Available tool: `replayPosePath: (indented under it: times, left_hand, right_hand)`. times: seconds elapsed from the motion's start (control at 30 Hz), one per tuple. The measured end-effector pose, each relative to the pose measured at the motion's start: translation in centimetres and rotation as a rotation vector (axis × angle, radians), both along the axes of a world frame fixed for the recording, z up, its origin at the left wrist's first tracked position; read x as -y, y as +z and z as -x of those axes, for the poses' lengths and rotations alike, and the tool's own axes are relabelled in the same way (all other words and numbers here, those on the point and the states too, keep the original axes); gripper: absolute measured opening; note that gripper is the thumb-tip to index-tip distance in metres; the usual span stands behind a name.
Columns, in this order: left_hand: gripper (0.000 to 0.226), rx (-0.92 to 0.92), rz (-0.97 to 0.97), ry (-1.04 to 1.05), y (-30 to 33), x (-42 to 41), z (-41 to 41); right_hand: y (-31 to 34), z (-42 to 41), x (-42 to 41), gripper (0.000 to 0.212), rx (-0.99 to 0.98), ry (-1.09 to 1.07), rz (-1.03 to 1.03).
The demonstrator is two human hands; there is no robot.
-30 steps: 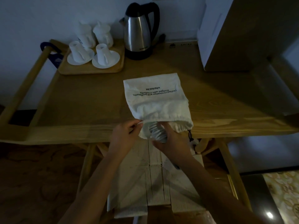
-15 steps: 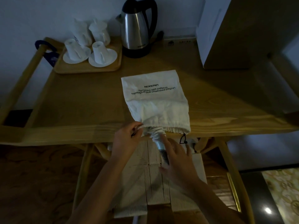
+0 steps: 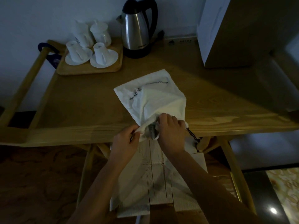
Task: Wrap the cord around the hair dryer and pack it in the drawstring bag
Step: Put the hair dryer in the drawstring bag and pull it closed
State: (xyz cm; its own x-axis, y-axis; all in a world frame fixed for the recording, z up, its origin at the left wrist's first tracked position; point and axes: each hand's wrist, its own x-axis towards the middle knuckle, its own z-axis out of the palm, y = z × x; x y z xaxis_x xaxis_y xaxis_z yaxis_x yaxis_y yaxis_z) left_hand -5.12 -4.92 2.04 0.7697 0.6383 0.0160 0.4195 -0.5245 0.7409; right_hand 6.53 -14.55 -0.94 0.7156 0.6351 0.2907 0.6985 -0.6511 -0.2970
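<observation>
The white drawstring bag (image 3: 155, 101) lies on the wooden table (image 3: 80, 110), its mouth at the near edge and its printed face folded and bulging. The hair dryer (image 3: 152, 131) is almost all inside; only a grey and white end with wound cord shows at the mouth. My left hand (image 3: 125, 142) pinches the left rim of the bag's mouth. My right hand (image 3: 172, 128) grips the dryer's end and the right rim of the opening. The dark drawstring (image 3: 193, 137) hangs off the table edge to the right.
A steel kettle (image 3: 136, 28) stands at the back. A wooden tray (image 3: 90, 69) with white cups (image 3: 101, 53) on saucers sits back left. A tall white box (image 3: 226, 29) stands back right. A pale woven seat (image 3: 155, 183) is under the table edge.
My right hand moved up from the dryer's exposed handle to the bag's mouth, and the dryer went deeper inside. The bag's upper face has bunched and folded over.
</observation>
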Motion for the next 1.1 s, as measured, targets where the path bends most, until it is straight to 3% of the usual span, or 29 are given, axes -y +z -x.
replayPosePath:
  times: [0.07,0.1,0.17,0.27,0.3,0.4,0.47,0.57,0.7,0.83,1.1]
  left_hand:
    - [0.005,-0.011,0.028,-0.03,-0.1,-0.1,0.1]
    - [0.013,-0.032,0.053,-0.062,-0.3,-0.1,0.2]
    - [0.033,-0.111,0.055,-0.144,-1.5,0.2,0.0]
    - [0.043,-0.13,-0.051,-0.217,-3.5,0.6,-0.5]
    - [0.045,-0.137,-0.062,-0.221,-3.9,0.7,-0.5]
    - [0.049,-0.165,-0.096,-0.255,-4.6,0.5,-0.3]
    - [0.046,-0.152,-0.103,-0.26,-4.7,0.5,-0.2]
    - [0.041,-0.146,-0.101,-0.233,-4.6,0.6,-0.4]
    - [0.034,-0.095,-0.145,-0.126,-4.9,1.4,-0.7]
    - [0.035,-0.037,-0.158,-0.03,-5.7,2.3,-1.3]
    - [0.034,-0.073,0.055,0.121,-5.9,3.7,-3.8]
  right_hand:
    - [-0.6,0.1,-0.1,0.036,-0.044,-0.042,0.097]
    - [-0.8,0.1,0.1,0.042,-0.065,-0.035,0.118]
    - [-1.2,0.1,0.7,0.048,-0.158,0.069,0.116]
    - [-1.1,-0.6,2.3,0.05,-0.409,0.29,0.082]
    - [-1.0,-1.0,3.2,0.047,-0.421,0.275,0.038]
    - [-0.6,-3.8,5.7,0.044,-0.351,-0.054,-0.162]
    - [-1.0,-6.0,6.5,0.048,-0.431,-0.12,-0.095]
    - [-2.7,-7.4,6.9,0.026,-0.463,-0.018,0.012]
    - [-3.6,-6.1,7.7,0.01,-0.463,0.031,-0.015]
    - [-4.7,-3.7,9.1,0.007,-0.485,0.024,-0.089]
    - [-3.7,-1.4,9.6,0.015,-0.907,0.023,-0.395]
